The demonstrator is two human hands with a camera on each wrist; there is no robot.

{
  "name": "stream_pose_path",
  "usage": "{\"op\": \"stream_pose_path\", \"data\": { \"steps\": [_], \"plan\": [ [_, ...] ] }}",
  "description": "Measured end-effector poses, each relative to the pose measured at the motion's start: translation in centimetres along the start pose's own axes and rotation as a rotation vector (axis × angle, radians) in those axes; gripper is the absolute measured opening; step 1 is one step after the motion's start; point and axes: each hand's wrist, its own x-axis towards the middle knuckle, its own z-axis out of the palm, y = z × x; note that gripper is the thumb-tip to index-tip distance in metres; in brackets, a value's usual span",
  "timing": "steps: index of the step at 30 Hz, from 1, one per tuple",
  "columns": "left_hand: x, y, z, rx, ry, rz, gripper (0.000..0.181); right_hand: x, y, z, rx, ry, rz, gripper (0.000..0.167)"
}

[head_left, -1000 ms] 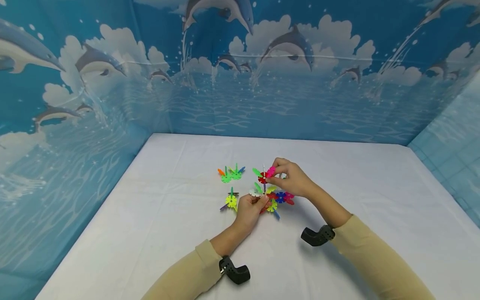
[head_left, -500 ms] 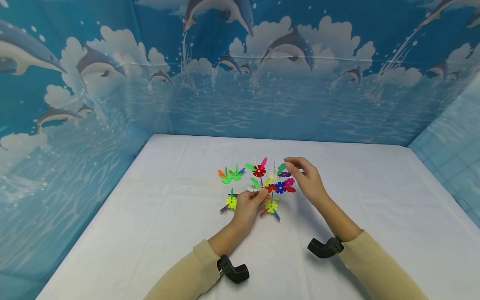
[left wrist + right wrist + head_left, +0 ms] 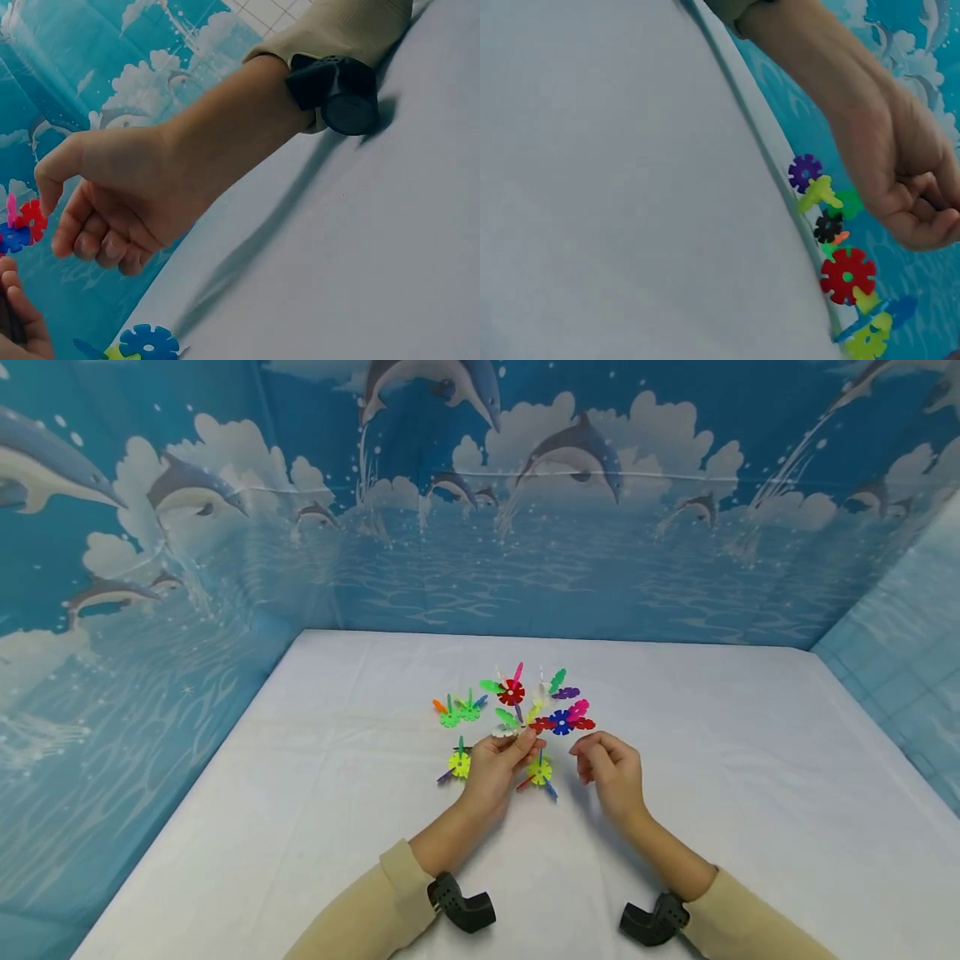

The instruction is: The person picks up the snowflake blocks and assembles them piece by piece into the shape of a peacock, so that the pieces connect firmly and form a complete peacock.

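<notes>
My left hand (image 3: pixel 491 777) pinches a joined cluster of plastic snowflake discs between thumb and fingers, raised above the table. In the head view this cluster spreads out with a red disc (image 3: pixel 512 692), a blue disc (image 3: pixel 561 722), and green, pink, white and purple ones. To its right my right hand (image 3: pixel 617 777) hangs just below the blue and red discs, apart from them. Its fingers are loosely curled and nothing shows in them, as the left wrist view also shows of the right hand (image 3: pixel 124 199). Where the left fingertips meet the cluster is partly hidden.
A smaller yellow-centred disc cluster (image 3: pixel 539 771) stands between the hands. Another yellow one (image 3: pixel 460 766) is left of the left hand, with green-centred clusters (image 3: pixel 459 713) behind it. A white cloth (image 3: pixel 300 793) covers the table; dolphin-print curtains (image 3: pixel 480 577) enclose it.
My right hand has let go of the cluster's red and pink discs and moved right, then down toward me. The left hand still holds the cluster, which has turned and risen a little.
</notes>
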Motion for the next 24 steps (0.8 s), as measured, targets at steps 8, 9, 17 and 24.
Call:
{"op": "stream_pose_path", "data": {
  "steps": [8, 9, 17, 24],
  "plan": [
    [-0.7, -0.2, 0.5, 0.074, -0.025, 0.018, 0.023, -0.3, -0.6, 2.1, 0.269, -0.204, 0.184, 0.022],
    [-0.7, -0.2, 0.5, 0.087, -0.032, 0.023, 0.024, -0.2, -0.7, 2.2, 0.323, -0.212, 0.224, 0.025],
    [-0.8, -0.4, 0.1, 0.211, -0.091, 0.131, 0.023, 0.4, -0.8, 2.6, 0.576, -0.253, 0.297, 0.036],
    [-1.0, -0.1, 0.0, 0.416, -0.157, 0.142, 0.02, 0.6, -0.9, 2.4, 0.579, -0.143, 0.435, 0.035]
  ]
}}
